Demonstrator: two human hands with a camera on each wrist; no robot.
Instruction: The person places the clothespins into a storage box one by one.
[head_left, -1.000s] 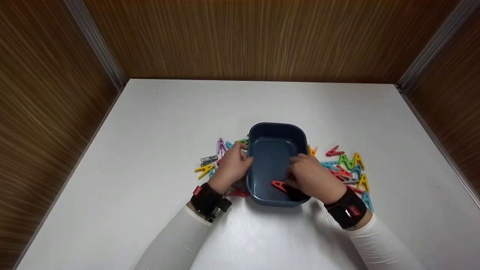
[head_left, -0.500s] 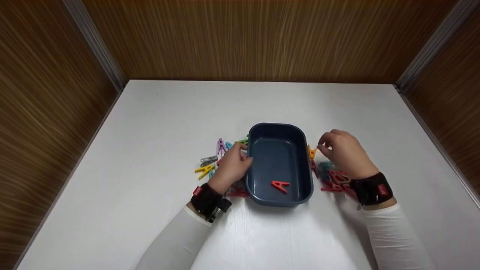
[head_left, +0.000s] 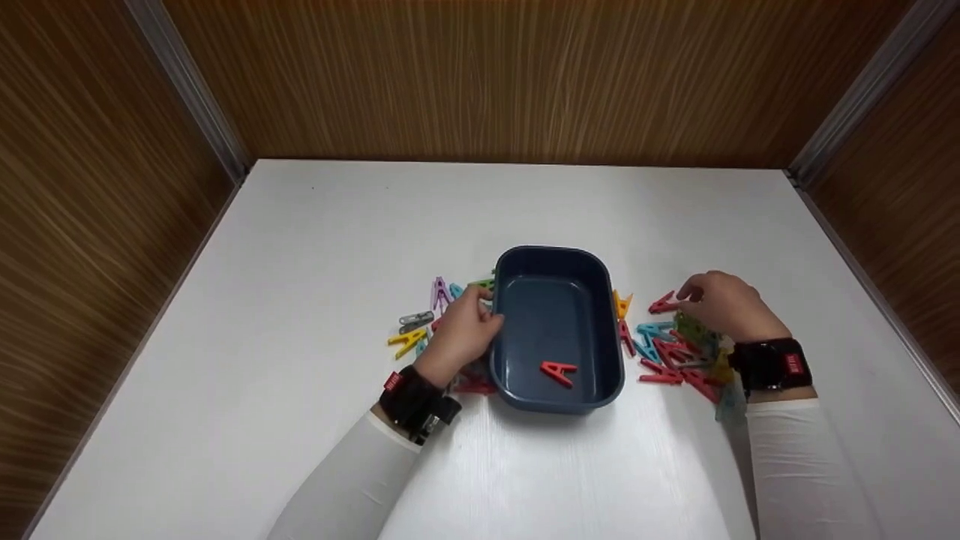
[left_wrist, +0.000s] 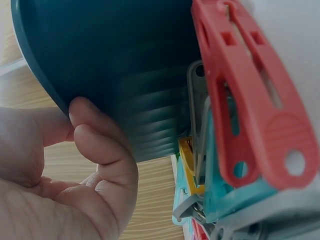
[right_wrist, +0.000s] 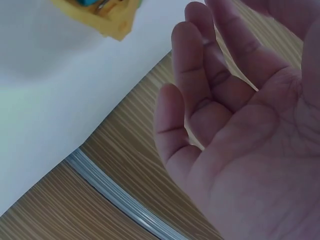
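Dark blue plastic formed the deep, round-cornered rectangular tub [head_left: 559, 330] that was seen near the middle of the white table [head_left: 300, 247]. One red A-shaped plastic clothes peg [head_left: 559, 370] was lying flat on the tub's floor, towards its near end. The tub's left wall was held by the left hand [head_left: 459, 334], with the curled fingers [left_wrist: 102, 150] pressed against the outer face just below the rim, as shown by the left wrist view. Beside that hand a scatter of pegs in purple, grey, yellow, green and teal [head_left: 424, 319] was spread on the table, partly hidden under the palm; another red peg [left_wrist: 250, 100] was seen close up beside the tub wall in the left wrist view.

To the right of the tub, a heap of coloured pegs [head_left: 675, 349] was lying, with an orange peg [head_left: 622, 304] touching or just beside the tub's right wall. The right hand [head_left: 724, 304] was hovering over the far end of this heap, its fingertips lowered to a red peg [head_left: 664, 304]. In the right wrist view its fingers [right_wrist: 200, 100] were loosely bent and nothing was held in the palm; whether the red peg was actually touched could not be told. Brown wood-grain panels [head_left: 480, 75] were seen enclosing the table on three sides.
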